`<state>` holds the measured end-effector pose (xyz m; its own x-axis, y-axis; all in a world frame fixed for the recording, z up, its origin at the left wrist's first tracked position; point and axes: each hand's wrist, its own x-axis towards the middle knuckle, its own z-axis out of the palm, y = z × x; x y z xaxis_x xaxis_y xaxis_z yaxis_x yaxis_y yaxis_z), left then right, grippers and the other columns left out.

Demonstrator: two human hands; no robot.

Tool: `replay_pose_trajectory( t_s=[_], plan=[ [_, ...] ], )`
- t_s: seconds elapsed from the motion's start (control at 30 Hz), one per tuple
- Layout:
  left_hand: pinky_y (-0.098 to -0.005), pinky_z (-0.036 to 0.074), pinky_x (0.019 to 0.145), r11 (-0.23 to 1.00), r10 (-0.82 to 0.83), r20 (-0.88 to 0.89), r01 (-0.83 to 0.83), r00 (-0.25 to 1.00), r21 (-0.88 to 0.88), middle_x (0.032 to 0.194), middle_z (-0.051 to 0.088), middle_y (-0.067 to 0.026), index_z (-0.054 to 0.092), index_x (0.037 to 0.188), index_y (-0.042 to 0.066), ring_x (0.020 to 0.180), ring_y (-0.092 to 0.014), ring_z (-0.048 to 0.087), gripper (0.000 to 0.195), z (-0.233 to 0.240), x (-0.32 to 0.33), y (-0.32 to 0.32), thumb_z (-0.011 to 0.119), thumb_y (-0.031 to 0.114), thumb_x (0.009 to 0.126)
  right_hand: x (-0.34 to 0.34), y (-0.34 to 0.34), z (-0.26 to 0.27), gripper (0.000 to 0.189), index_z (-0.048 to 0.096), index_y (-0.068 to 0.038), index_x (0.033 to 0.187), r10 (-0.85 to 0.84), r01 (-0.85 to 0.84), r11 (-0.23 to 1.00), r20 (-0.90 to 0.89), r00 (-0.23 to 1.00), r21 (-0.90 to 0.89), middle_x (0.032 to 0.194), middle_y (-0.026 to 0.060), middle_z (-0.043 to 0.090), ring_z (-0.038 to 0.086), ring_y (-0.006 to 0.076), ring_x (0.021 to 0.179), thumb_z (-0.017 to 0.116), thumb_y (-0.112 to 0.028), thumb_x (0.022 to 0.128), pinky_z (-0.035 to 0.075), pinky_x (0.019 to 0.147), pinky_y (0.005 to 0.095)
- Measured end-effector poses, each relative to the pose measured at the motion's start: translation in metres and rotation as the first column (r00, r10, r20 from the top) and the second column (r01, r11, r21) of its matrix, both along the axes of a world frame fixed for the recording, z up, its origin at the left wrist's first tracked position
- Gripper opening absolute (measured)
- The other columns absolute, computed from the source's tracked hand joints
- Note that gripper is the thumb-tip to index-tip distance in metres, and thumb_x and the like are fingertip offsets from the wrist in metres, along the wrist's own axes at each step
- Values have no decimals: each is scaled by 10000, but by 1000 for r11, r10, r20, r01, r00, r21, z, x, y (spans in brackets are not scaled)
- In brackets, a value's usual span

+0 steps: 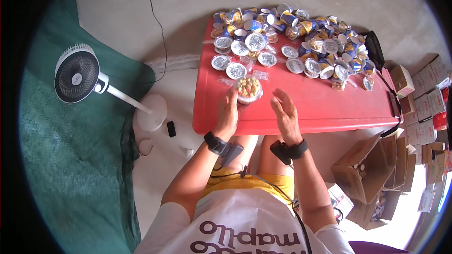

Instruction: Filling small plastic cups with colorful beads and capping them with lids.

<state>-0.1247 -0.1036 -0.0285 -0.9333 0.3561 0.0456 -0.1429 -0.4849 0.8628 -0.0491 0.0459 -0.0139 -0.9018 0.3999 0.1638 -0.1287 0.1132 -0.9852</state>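
A clear plastic cup of mixed yellow and reddish pieces (248, 88) is in my left hand (229, 111), held over the red table (317, 113). To its right, my right hand (286, 113) is raised above the table with its fingers apart and nothing in it. Just beyond the held cup lie a foil-topped tub (236, 71) and small clear plastic pieces (260, 74). Several more tubs with silvery tops stand behind these. Farther back is a heap of blue and yellow paper cups (289, 18) mixed with clear tubs.
A black strap (393, 93) hangs over the table's right end. Open cardboard boxes (363, 169) stand on the floor at right, near stacked cartons (423, 106). On the left are a white pedestal fan (152, 113) and a green sheet (77, 155). A cable (275, 187) runs across my lap.
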Motion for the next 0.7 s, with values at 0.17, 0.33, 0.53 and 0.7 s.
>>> replay_pose_trajectory(
  t_s=[0.17, 0.33, 0.53, 0.7],
  plan=[
    [-364, 446, 942, 994, -105, 90, 104, 990, 18, 1206, 505, -114, 443, 1201, -10, 1101, -193, 517, 415, -15, 21, 5, 384, 319, 955, -11, -8, -8, 438, 423, 15, 1283, 239, -190, 855, 41, 970, -483, 1166, 116, 545, 510, 176, 1093, 424, -287, 965, 419, 940, 320],
    [-362, 434, 949, 986, -169, 135, 167, 976, 26, 1188, 512, -97, 446, 1206, 9, 1099, -186, 511, 392, -27, 21, 2, 367, 300, 955, -6, -8, -20, 390, 476, 21, 1229, 176, -143, 926, 63, 982, -350, 1109, 109, 574, 557, 170, 1013, 397, -261, 971, 495, 850, 314],
    [-265, 468, 769, 939, -171, 102, 193, 980, -284, 1117, 544, -48, 463, 1231, 51, 944, -105, 546, 385, -25, 0, 13, 341, 290, 955, -16, 2, -12, 356, 504, 5, 1202, 163, -110, 867, 68, 984, -486, 1079, 101, 585, 573, 180, 1002, 405, -240, 963, 531, 798, 334],
    [-275, 487, 713, 982, -164, 174, 178, 971, -71, 1070, 566, -37, 471, 1236, 68, 929, -106, 553, 403, -19, 7, 25, 397, 327, 937, -19, 11, -2, 333, 523, -11, 1187, 161, -78, 829, 102, 982, -554, 1053, 77, 601, 586, 163, 973, 420, -227, 956, 531, 784, 319]
  ],
)
